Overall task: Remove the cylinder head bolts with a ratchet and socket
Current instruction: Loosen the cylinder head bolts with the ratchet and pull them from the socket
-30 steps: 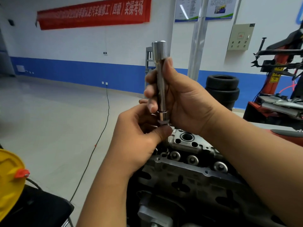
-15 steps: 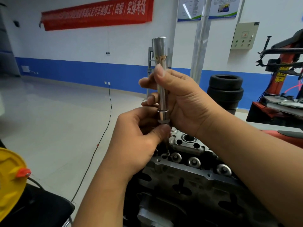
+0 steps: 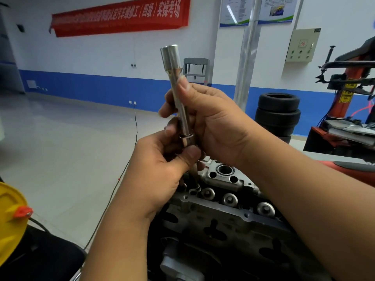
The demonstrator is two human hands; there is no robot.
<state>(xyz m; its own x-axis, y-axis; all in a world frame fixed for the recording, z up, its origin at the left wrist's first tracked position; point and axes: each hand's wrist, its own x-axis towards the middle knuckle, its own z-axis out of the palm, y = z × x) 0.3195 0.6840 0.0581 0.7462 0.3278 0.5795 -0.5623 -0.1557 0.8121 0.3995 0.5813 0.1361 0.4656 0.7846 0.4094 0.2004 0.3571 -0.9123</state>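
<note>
Both hands grasp the long steel socket (image 3: 182, 110), right hand (image 3: 211, 126) wrapped round its middle, left hand (image 3: 160, 175) pinching its lower end above the cylinder head (image 3: 229, 201); keeping it upright should lift the bolt (image 3: 193, 171) cleanly.

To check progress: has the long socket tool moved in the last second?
Yes. Against the cylinder head, the long socket tool has tipped, its top going left; its lower end barely shifted.
</note>
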